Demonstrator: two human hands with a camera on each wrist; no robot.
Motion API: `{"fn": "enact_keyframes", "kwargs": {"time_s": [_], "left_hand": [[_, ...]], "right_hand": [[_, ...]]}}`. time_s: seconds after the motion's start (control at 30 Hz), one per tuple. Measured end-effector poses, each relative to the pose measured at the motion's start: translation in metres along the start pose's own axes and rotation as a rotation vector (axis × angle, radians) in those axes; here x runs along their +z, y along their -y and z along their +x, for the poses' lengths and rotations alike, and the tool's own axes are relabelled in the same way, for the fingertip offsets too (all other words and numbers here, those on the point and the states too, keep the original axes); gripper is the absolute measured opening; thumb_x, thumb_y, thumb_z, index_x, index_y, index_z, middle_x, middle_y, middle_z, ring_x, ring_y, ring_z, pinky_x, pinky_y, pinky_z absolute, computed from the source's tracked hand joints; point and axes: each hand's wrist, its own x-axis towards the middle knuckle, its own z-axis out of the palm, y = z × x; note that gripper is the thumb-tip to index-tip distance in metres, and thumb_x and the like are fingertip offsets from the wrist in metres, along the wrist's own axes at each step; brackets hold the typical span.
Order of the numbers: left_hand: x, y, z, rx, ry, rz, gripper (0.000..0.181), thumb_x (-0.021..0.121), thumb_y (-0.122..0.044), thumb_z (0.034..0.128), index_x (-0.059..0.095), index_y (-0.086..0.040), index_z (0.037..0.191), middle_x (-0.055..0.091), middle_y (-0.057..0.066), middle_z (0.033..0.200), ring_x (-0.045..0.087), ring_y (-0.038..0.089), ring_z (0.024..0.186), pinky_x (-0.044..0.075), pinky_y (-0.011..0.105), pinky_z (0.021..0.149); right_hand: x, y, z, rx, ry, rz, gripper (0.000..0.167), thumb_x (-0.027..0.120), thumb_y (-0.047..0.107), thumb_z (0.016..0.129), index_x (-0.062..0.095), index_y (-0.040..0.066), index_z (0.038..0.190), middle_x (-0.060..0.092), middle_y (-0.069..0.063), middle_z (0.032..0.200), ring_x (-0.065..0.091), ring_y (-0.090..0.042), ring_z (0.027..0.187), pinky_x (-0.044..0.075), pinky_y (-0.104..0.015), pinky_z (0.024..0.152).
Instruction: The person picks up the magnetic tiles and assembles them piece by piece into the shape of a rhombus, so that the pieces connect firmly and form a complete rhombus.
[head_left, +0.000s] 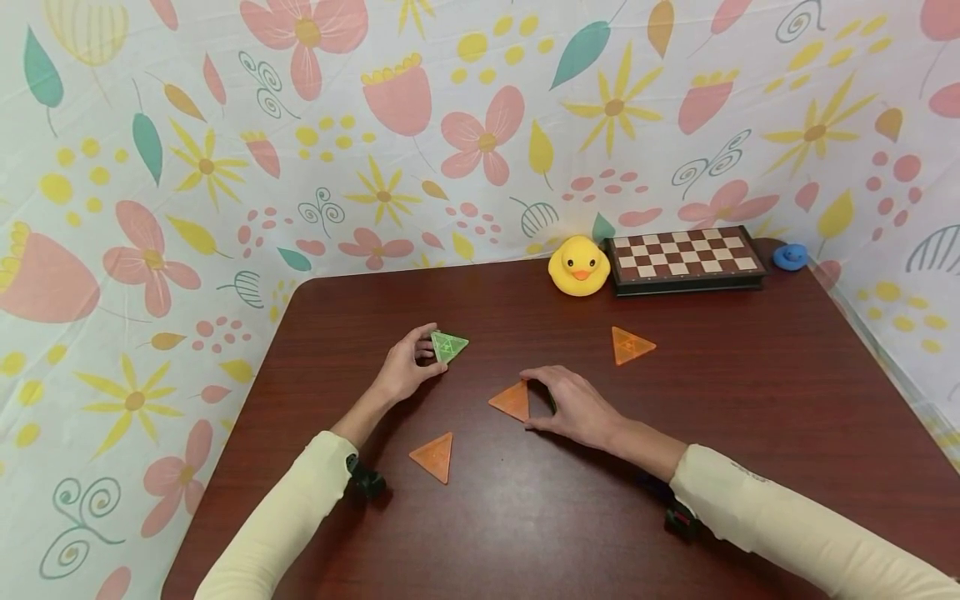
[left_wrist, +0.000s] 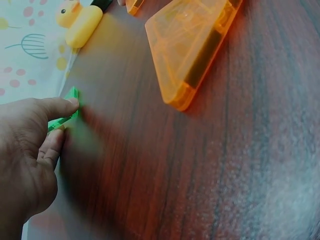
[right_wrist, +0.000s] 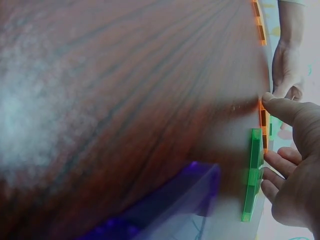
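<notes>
Over the bench [head_left: 540, 517] in the head view, the left hand [head_left: 408, 367] pinches a green triangle [head_left: 450, 345], the right hand [head_left: 581, 408] an orange triangle [head_left: 512, 401]; the left wrist view shows another orange tile [left_wrist: 187, 50], the right wrist view a second green tile [right_wrist: 252, 175].

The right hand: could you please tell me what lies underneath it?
A green piece lies under the right hand; the head view shows only a sliver, the rest being covered.

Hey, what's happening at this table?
A person's left hand has a green triangular tile in its grip; the right hand holds an orange tile, with another green tile close by. The two held tiles aren't touching. Two more orange tiles lie on the table. A yellow duck and checkered board sit at the back.
</notes>
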Motion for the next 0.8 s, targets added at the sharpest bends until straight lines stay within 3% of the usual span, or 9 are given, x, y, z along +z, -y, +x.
{"fn": "enact_keyframes", "kwargs": {"time_s": [0.23,0.47,0.8], "left_hand": [[0.0004,-0.0017,0.0007,-0.030,-0.030,-0.040,0.074,0.079,0.001,0.0951,0.042,0.001,0.159,0.058,0.022,0.138,0.064,0.035,0.122,0.053,0.042,0.105],[-0.0003,-0.0030,0.0006,-0.034,-0.095,-0.097,0.062,0.077,0.002,0.0959,0.052,0.001,0.153,0.065,0.020,0.129,0.067,0.033,0.117,0.056,0.041,0.101],[0.0008,-0.0013,0.0013,-0.040,-0.152,-0.095,0.041,0.077,-0.007,0.0991,0.066,-0.006,0.139,0.072,0.015,0.122,0.069,0.029,0.113,0.058,0.040,0.094]], "right_hand": [[0.0003,-0.0013,0.0001,0.002,0.005,0.003,0.073,0.097,0.027,0.080,0.064,-0.001,0.140,0.068,-0.016,0.137,0.063,-0.034,0.129,0.054,-0.052,0.104],[0.0004,-0.0019,0.0001,-0.004,0.003,0.007,0.073,0.097,0.027,0.080,0.065,-0.001,0.139,0.068,-0.016,0.137,0.063,-0.034,0.128,0.054,-0.052,0.103],[0.0000,-0.0012,-0.0005,0.001,0.005,0.014,0.073,0.097,0.026,0.080,0.065,-0.001,0.139,0.068,-0.017,0.137,0.063,-0.034,0.128,0.054,-0.052,0.103]]}}
